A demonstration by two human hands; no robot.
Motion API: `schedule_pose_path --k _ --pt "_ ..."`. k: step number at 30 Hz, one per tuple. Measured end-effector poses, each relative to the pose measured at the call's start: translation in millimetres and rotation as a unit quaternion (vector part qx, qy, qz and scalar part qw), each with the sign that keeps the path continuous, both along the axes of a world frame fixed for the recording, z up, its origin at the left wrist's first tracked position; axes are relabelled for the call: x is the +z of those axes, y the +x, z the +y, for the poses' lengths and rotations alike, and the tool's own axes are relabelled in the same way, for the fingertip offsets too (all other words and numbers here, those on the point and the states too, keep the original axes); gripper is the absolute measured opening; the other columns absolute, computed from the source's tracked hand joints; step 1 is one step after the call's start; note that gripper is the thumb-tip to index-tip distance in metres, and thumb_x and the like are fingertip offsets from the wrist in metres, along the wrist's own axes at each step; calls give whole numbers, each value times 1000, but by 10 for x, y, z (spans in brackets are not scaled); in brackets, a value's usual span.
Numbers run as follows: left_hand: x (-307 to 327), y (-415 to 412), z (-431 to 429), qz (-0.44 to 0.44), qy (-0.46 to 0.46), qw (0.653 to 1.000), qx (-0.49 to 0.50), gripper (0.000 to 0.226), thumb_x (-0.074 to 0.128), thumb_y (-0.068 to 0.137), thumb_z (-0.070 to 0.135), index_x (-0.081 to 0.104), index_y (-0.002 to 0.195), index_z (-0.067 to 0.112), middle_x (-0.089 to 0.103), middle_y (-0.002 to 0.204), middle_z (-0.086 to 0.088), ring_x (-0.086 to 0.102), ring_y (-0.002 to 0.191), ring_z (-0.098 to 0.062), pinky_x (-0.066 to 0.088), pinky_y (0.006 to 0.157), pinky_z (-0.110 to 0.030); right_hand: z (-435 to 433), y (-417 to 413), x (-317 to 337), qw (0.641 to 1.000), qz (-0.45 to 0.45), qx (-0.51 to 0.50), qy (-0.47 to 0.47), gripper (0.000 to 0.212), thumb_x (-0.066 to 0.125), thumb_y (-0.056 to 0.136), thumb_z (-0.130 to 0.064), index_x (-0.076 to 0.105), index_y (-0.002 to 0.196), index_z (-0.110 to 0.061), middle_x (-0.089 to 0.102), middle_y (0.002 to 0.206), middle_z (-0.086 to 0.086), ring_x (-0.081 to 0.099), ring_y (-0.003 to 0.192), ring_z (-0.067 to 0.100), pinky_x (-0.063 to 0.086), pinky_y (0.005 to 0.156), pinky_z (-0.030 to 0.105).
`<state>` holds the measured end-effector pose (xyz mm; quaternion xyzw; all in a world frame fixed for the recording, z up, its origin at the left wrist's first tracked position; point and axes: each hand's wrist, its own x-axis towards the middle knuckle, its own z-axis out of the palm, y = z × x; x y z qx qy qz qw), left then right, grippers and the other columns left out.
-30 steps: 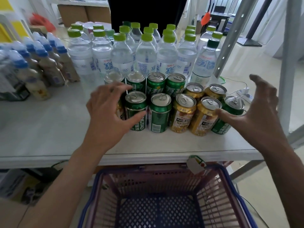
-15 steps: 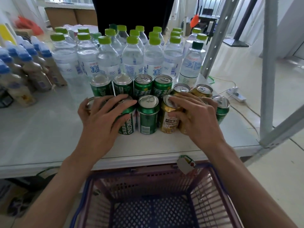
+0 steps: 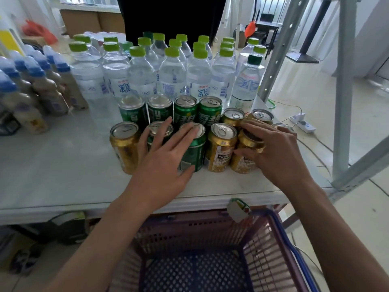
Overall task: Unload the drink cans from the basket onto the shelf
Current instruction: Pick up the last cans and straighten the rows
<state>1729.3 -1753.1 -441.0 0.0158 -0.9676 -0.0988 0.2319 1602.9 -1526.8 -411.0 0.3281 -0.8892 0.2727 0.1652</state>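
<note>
Your drink cans (image 3: pixel 190 131) stand in two rows near the front edge of the white shelf (image 3: pixel 52 169), every one upright with its long axis vertical and its silver pull-tab lid facing up. The back row runs four green cans, then two gold ones; the front row starts with a gold can (image 3: pixel 124 147) at the left, then two green, then gold again toward the right. They sit packed together, sides touching or nearly so.

Your left hand (image 3: pixel 162 163) lies flat over the two front green cans, fingers spread, fingertips on the lids, thumb beside the base of the green can (image 3: pixel 193 152); its grip is splayed, closed on nothing. Your right hand (image 3: pixel 275 150) cups over the gold can (image 3: pixel 245 153) at the right end, fingers draped across its lid and thumb against its side; whether that grip truly clamps the can is hard to tell, since the hand hides the contact.

Behind the cans stand clear water bottles (image 3: pixel 172 74) with green caps. The purple basket (image 3: pixel 265 245) sits below the shelf's edge.
</note>
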Motion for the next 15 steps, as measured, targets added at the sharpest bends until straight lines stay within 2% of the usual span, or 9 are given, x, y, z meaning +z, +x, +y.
schedule_pose_path --k 2,3,5,6,8,9,11,13,15 --pt "0 -3 -31 -2 21 1000 -5 81 65 89 38 23 159 39 22 164 25 3 157 -14 0 123 -50 26 -20 8 1000 -8 3 9 65 90 75 -29 69 136 -24 63 143 -8 47 140 1 15 115 10" --pt "11 0 -46 0 39 999 -11 80 67 88 33 27 157 40 25 163 26 4 157 -12 0 123 -49 37 -29 16 1000 -17 6 14 64 89 76 -28 69 136 -25 61 144 -12 45 141 0 15 120 15" --pt "34 16 -66 7 65 998 -23 74 68 85 22 38 150 42 30 160 27 7 157 -10 1 123 -48 61 -25 59 999 -33 13 35 64 88 78 -28 66 139 -31 52 143 -27 41 143 -4 20 124 35" --pt "44 26 -69 10 73 997 -29 71 69 84 17 44 145 42 33 159 27 8 157 -9 1 123 -49 81 -21 81 998 -37 23 40 65 87 79 -28 65 140 -33 45 139 -37 40 141 -8 23 122 38" --pt "65 41 -70 14 86 995 -40 65 69 82 10 50 136 40 36 158 26 9 157 -9 2 123 -50 144 -21 111 998 -57 36 11 62 87 80 -34 65 138 -40 32 125 -57 33 133 -25 29 117 30" --pt "77 48 -73 14 92 995 -44 63 68 82 8 52 133 39 37 158 26 10 157 -9 3 124 -50 181 -26 125 997 -66 26 -24 56 84 82 -39 66 135 -43 32 118 -62 31 131 -29 29 114 25" --pt "102 64 -78 11 97 994 -50 62 68 83 6 53 133 39 37 158 26 8 157 -8 2 124 -50 252 -67 149 995 -42 -26 -88 39 72 92 -45 71 131 -38 46 122 -55 38 133 -19 30 110 19" --pt "115 81 -78 7 99 994 -51 66 66 85 7 50 140 40 34 159 26 5 157 -6 -1 125 -47 301 -113 165 990 -18 -102 -94 34 62 99 -42 73 129 -29 64 134 -24 53 129 -2 33 103 18" --pt "129 84 -69 6 101 994 -45 72 65 87 9 44 147 43 33 160 25 4 156 -5 -3 125 -43 329 -140 142 988 -40 -134 -58 34 62 100 -36 72 131 -25 66 140 -6 63 125 15 36 99 19"
